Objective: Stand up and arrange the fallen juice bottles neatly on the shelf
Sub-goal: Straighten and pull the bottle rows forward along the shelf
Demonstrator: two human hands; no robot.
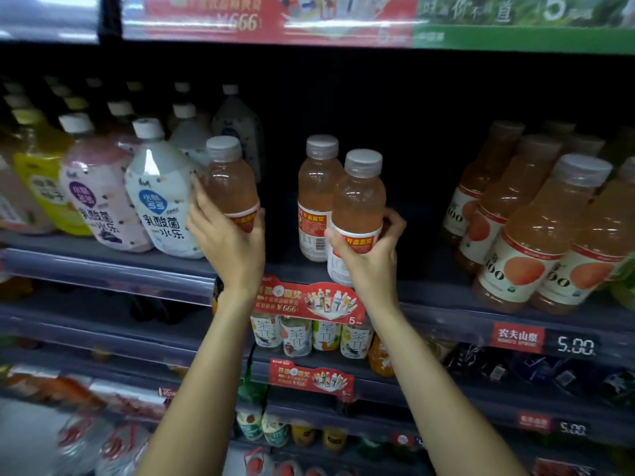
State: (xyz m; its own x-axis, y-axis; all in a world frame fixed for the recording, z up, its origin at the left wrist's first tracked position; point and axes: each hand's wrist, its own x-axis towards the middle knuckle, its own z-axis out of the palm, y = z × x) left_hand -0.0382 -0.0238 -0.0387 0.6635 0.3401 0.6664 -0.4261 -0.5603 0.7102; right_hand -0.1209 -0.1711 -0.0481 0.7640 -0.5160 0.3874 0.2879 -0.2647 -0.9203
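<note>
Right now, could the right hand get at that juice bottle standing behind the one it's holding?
Probably not yet. The right hand already grips a juice bottle, which stands directly in front of the rear bottle. Set it aside and the way looks free.

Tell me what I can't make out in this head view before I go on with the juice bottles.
- Head view: base of the bottle in the left hand, hidden by the palm; standing or lifted is unclear.
- Lower label of the bottle in the right hand, covered by fingers.
- Back of the shelf, too dark to show any fallen bottles.
- Bottom-left goods, blurred.
</note>
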